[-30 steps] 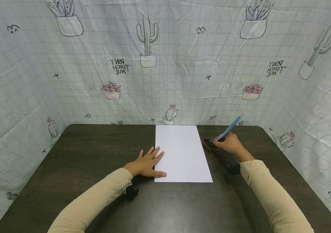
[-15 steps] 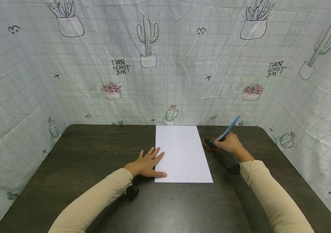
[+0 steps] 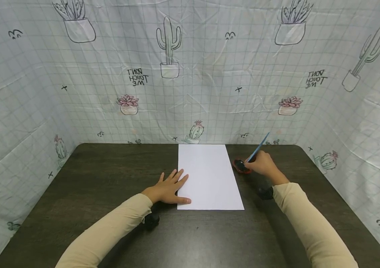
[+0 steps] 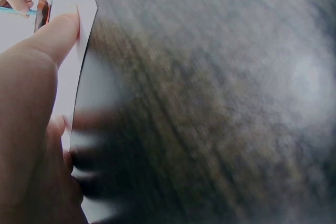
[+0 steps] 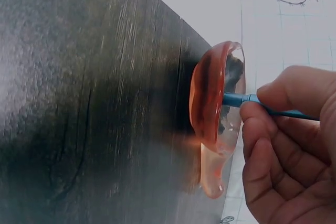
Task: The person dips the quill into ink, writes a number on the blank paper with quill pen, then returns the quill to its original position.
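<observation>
A white sheet of paper [image 3: 208, 176] lies on the dark table. My left hand [image 3: 168, 189] rests spread on its left edge, thumb and fingertips on the paper. To the right of the sheet sits a small translucent orange-red dish [image 5: 206, 98] with black stuff inside, probably ink or paint. My right hand [image 3: 261, 163] pinches a slim blue paintbrush [image 3: 257, 148] between thumb and fingers. The brush's lower end is down in the dish, so its tip is hidden, while its tapered handle points up and to the right.
The dark wood-grain table [image 3: 116, 167] reaches back to a white grid-patterned cloth [image 3: 203, 82] printed with cacti, which also hangs at both sides. A short handle-like tab [image 5: 212, 174] juts from the dish. Dark wrist devices sit under both sleeves.
The top of the paintbrush has swung a little to the left, and my right hand has shifted slightly left with it. My left hand and the paper stay put.
</observation>
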A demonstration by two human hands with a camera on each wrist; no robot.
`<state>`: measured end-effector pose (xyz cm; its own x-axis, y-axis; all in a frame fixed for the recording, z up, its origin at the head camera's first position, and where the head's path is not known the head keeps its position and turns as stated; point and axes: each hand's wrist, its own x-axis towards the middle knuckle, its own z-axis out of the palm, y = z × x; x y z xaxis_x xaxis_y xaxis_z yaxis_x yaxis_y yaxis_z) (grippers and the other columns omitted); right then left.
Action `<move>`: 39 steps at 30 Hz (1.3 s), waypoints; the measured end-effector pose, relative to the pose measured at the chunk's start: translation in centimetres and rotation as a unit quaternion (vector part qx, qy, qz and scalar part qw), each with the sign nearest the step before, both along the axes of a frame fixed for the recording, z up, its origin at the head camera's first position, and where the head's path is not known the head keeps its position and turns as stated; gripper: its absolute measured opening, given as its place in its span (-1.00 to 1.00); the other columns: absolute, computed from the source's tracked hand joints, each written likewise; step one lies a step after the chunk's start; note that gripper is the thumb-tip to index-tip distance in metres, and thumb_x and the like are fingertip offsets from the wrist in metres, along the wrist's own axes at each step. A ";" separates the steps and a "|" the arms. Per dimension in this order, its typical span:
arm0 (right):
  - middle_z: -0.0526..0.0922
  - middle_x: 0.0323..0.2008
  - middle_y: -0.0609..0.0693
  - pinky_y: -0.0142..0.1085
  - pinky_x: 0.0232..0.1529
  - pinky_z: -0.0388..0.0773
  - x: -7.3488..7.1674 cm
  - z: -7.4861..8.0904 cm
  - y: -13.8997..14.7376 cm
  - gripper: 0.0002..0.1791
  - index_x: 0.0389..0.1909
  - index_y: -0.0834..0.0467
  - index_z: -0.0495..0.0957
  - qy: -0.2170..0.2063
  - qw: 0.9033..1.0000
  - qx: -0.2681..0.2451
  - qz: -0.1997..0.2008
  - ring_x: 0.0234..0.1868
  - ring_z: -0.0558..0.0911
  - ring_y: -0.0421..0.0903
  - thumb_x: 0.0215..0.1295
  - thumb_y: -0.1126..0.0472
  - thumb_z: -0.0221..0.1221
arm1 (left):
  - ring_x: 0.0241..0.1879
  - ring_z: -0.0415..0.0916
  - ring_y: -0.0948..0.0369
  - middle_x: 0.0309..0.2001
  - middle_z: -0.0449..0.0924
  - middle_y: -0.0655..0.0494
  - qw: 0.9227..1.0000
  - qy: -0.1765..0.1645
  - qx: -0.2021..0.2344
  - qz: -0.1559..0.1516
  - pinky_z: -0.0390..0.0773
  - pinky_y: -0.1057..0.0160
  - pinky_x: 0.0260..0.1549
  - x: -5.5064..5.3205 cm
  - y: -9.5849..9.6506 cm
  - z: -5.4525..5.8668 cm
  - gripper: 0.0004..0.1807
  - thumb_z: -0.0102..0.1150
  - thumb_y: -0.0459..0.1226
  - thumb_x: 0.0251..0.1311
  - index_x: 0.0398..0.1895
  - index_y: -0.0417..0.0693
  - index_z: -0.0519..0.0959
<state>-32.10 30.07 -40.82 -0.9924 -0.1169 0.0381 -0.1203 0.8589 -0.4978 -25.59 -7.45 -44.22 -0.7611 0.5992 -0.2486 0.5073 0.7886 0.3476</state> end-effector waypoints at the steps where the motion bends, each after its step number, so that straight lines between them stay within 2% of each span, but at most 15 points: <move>1: 0.70 -0.53 0.01 -0.29 -0.53 0.38 0.0 0.0 0.0 -0.81 -0.40 0.22 0.73 -0.002 1.000 -0.002 -0.001 -0.55 0.48 -0.10 0.10 0.20 0.21 | 0.51 -0.42 -0.05 0.55 -0.38 0.00 1.000 0.001 -0.001 0.001 -0.35 -0.34 0.31 0.0 0.0 0.0 0.01 0.00 0.30 0.20 0.55 0.09 -0.16; 8: 0.72 -0.48 0.08 -0.27 -0.52 0.43 0.2 0.2 -0.3 -0.80 -0.39 0.24 0.72 -0.006 1.000 -0.011 -0.011 -0.53 0.54 -0.07 0.11 0.20 0.21 | 0.51 -0.41 -0.05 0.55 -0.36 0.01 1.000 0.002 -0.004 0.005 -0.33 -0.34 0.31 0.0 0.1 0.1 0.01 0.00 0.31 0.19 0.55 0.10 -0.14; 17: 0.71 -0.51 -0.01 -0.25 -0.47 0.45 0.2 0.5 -0.3 -0.81 -0.36 0.22 0.72 -0.026 1.000 -0.009 0.001 -0.49 0.58 -0.07 0.13 0.21 0.19 | 0.51 -0.46 -0.03 0.55 -0.40 0.01 1.000 0.002 -0.005 -0.002 -0.39 -0.32 0.32 -0.3 0.0 -0.6 0.04 -0.05 0.36 0.17 0.56 0.09 -0.17; 22: 0.69 -0.54 -0.05 -0.27 -0.48 0.44 0.0 0.6 -0.2 -0.79 -0.34 0.22 0.72 -0.038 0.999 -0.009 -0.006 -0.50 0.56 -0.08 0.11 0.20 0.19 | 0.51 -0.45 -0.03 0.55 -0.40 0.02 1.000 -0.002 -0.003 0.001 -0.38 -0.33 0.31 -0.3 0.0 -0.4 0.03 -0.03 0.34 0.18 0.56 0.11 -0.17; 28: 0.68 -0.60 -0.07 -0.30 -0.48 0.42 0.1 0.7 -0.3 -0.79 -0.35 0.21 0.73 -0.033 0.999 -0.007 0.006 -0.54 0.54 -0.13 0.07 0.24 0.18 | 0.51 -0.44 -0.02 0.55 -0.39 0.05 1.000 0.001 -0.007 0.008 -0.35 -0.32 0.32 -0.3 0.1 -0.3 0.02 -0.02 0.33 0.18 0.56 0.14 -0.17; 34: 0.71 -0.58 0.00 -0.33 -0.42 0.51 0.4 1.1 -0.3 -0.78 -0.30 0.32 0.70 -0.051 0.998 -0.046 0.001 -0.50 0.67 -0.11 0.14 0.24 0.23 | 0.51 -0.44 0.00 0.55 -0.39 0.07 1.000 0.005 -0.011 0.009 -0.36 -0.33 0.31 -0.3 0.2 -0.4 0.02 -0.01 0.34 0.17 0.56 0.15 -0.17; 39: 0.71 -0.57 0.01 -0.38 -0.41 0.55 0.5 1.3 -0.2 -0.76 -0.26 0.39 0.68 -0.075 0.994 -0.078 0.000 -0.49 0.70 -0.13 0.13 0.28 0.28 | 0.51 -0.44 0.01 0.55 -0.40 0.07 1.000 0.002 -0.012 0.013 -0.36 -0.33 0.31 -0.3 0.1 -0.4 0.03 0.00 0.34 0.16 0.56 0.16 -0.17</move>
<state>-31.62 29.90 -39.54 -0.9882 -0.1217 -0.0926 -0.0351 0.7697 -0.6374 -25.85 -7.33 -44.66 -0.7773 0.5728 -0.2601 0.4876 0.8098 0.3262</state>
